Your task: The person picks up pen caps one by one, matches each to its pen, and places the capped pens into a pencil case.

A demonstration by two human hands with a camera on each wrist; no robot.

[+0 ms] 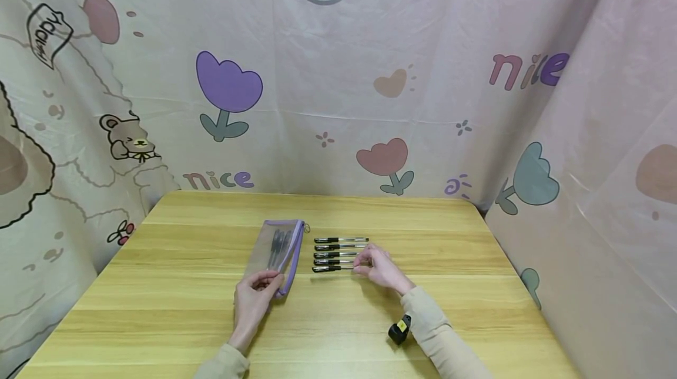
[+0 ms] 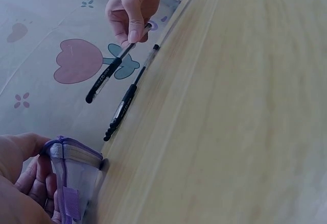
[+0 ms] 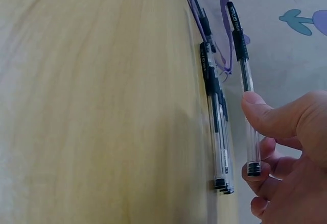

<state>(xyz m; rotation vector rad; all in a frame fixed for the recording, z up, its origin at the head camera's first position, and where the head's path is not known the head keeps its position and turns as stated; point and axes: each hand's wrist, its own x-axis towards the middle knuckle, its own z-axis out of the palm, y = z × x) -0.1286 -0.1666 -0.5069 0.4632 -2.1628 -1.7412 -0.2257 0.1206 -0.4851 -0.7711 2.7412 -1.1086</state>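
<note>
A see-through pencil pouch (image 1: pixel 258 255) with purple zip trim lies left of the table's middle, several dark pens (image 1: pixel 277 242) showing inside it. My left hand (image 1: pixel 252 304) pinches the pouch's near end by its trim; the left wrist view shows thumb and fingers on that corner (image 2: pixel 76 155). My right hand (image 1: pixel 382 270) grips a clear-barrelled black pen (image 3: pixel 240 45) near its rear end, thumb on the barrel. That pen is raised off the table, its black-capped end towards the pouch. Beyond it, several like pens (image 1: pixel 330 247) lie in a row on the tabletop.
On the wooden table (image 1: pixel 158 285), a black device with a yellow label (image 1: pixel 400 329) sits beside the right sleeve. A printed curtain (image 1: pixel 328 73) hangs behind the table and at both sides. A small ring (image 1: pixel 307 228) hangs at the pouch's far zip end.
</note>
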